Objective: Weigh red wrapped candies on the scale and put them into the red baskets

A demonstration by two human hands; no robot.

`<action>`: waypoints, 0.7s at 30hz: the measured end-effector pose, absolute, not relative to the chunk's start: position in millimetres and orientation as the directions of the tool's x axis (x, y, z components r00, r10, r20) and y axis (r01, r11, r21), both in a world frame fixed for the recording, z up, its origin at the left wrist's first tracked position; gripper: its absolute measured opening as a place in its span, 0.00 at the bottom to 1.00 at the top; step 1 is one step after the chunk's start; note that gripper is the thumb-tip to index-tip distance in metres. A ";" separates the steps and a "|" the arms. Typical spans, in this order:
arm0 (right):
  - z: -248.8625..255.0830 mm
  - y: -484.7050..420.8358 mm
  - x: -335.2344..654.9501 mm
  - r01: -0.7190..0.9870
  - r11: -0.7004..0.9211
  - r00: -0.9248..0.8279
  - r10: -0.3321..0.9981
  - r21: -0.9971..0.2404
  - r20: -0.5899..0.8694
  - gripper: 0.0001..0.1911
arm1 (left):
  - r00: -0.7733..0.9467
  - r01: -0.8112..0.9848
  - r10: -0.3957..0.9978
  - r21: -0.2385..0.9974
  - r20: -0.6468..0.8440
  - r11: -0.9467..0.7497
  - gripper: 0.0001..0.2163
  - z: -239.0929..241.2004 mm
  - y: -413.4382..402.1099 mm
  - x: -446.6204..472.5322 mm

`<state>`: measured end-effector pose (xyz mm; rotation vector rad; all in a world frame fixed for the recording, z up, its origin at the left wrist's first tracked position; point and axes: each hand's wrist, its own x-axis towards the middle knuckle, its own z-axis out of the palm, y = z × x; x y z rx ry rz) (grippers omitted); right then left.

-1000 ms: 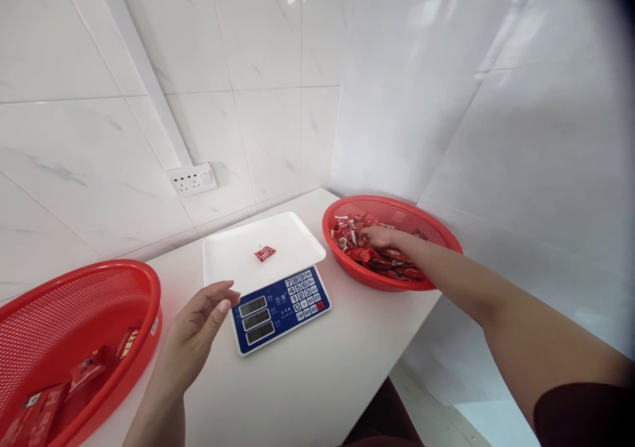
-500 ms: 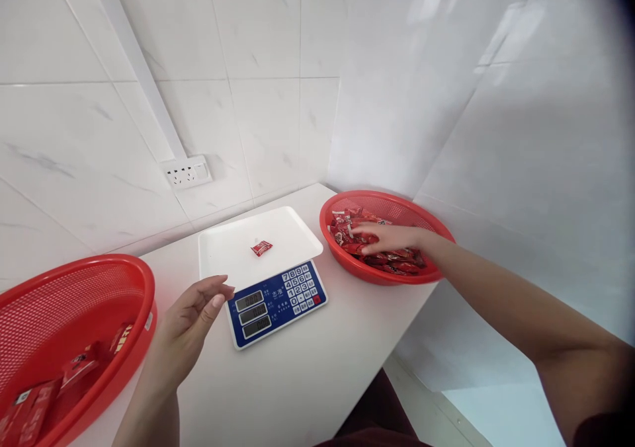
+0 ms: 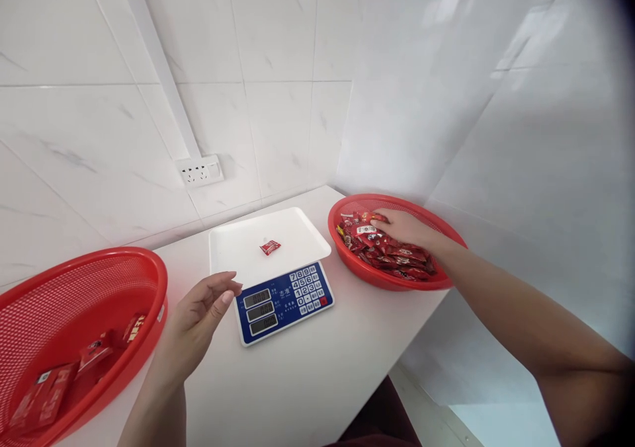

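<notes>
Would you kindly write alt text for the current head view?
A person's right hand touches red packets in a red basket; the open left hand is near a scale whose white tray bears one small packet. Another red basket stands at left.

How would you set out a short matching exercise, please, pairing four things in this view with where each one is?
Things:
1. Left hand
2. Right hand
3. Lone red packet
4. Wall socket

Places:
A. On the white tray of the electronic scale
B. Near the scale's displays, fingers curved
C. On the tiled wall
D. At the heaped red packets in the fuller red basket

Right pairs: 1-B, 2-D, 3-A, 4-C.
</notes>
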<state>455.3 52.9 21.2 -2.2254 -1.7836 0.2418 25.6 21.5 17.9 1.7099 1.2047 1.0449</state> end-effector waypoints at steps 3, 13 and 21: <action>30.0 53.1 454.9 0.891 -0.310 0.339 0.940 -0.332 0.029 0.15 | 0.225 0.308 0.959 0.921 0.174 -0.239 0.20 18.1 20.8 23.1; 38.9 58.4 349.0 0.344 -0.136 0.142 0.986 -0.929 -0.092 0.13 | 0.348 0.064 0.935 0.993 0.071 -0.099 0.24 -2.9 20.7 47.6; 16.0 58.0 234.8 0.561 0.327 -0.346 0.927 -0.761 0.143 0.17 | 0.253 -0.380 0.966 0.914 -0.046 0.143 0.22 -23.6 21.3 71.3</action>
